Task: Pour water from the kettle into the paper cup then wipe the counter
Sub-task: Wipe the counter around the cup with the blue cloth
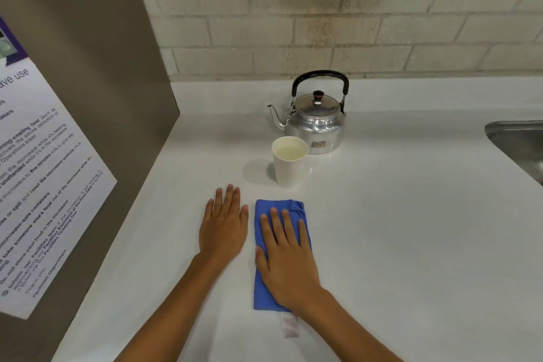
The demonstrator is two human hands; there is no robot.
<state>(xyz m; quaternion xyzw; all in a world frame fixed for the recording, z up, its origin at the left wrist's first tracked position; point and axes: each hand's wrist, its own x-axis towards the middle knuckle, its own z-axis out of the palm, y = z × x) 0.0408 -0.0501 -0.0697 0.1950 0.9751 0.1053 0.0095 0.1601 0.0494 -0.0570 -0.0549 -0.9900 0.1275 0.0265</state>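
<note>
A silver kettle (316,123) with a black handle stands upright at the back of the white counter (396,229), spout pointing left. Just in front of it is a white paper cup (289,163) holding liquid. A folded blue cloth (266,288) lies flat near the front, a white tag sticking out at its near end. My right hand (286,256) rests palm down on the cloth, fingers spread. My left hand (224,225) lies flat on the bare counter just left of the cloth, holding nothing.
A grey-brown panel (97,73) with a printed notice (44,185) walls off the left side. A brick wall (323,15) runs along the back. A steel sink (520,144) cuts into the counter at the right edge.
</note>
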